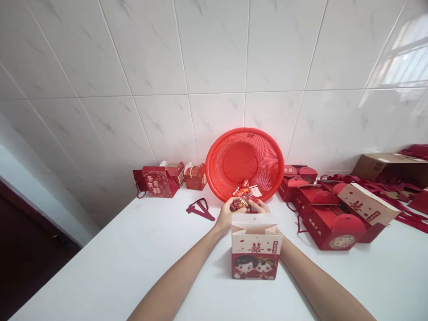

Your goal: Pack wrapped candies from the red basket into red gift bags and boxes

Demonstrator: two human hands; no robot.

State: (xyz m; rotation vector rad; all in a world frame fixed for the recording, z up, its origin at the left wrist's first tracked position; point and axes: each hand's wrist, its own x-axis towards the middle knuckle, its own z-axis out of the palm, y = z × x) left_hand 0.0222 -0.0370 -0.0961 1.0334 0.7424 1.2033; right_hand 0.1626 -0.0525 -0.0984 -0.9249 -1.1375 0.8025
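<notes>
In front of the red plastic basket [245,162], my left hand [228,215] and my right hand [261,207] are closed around a small dark red packet with gold lettering [240,203]. Other red and gold wrapped pieces [243,189] and a white tag [256,191] lie just behind it in the basket's lower rim. Between my forearms stands an upright red and cream gift box [256,246] with two cartoon figures on its front. Its top is open; its inside is mostly out of sight. Parts of my right fingers are hidden behind the packet.
Several red gift boxes [329,223] crowd the right side, near a cardboard carton [389,169] and dark red ribbons [414,218]. More small boxes [158,183] stand at the back left. A dark red ribbon strap [201,209] lies on the white table [133,254], against a tiled wall.
</notes>
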